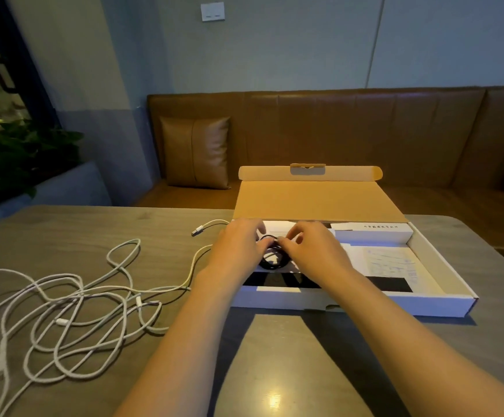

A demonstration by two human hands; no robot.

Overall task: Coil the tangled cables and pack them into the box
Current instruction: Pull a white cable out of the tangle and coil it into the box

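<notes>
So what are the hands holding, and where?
Both hands, left and right, pinch the coiled black cable at its top edge, over the white cardboard box.

This looks like a café or restaurant booth rather than a home. A long built-in bench upholstered in brown leather point(365, 130) runs along the grey-painted wall point(274, 40), with a matching brown leather cushion point(195, 152) propped in its corner. A grey wood-grain table point(64, 230) stands before it, dark green foliage plants point(19, 158) fill a planter at the left, and the lighting is dim and warm.
</notes>
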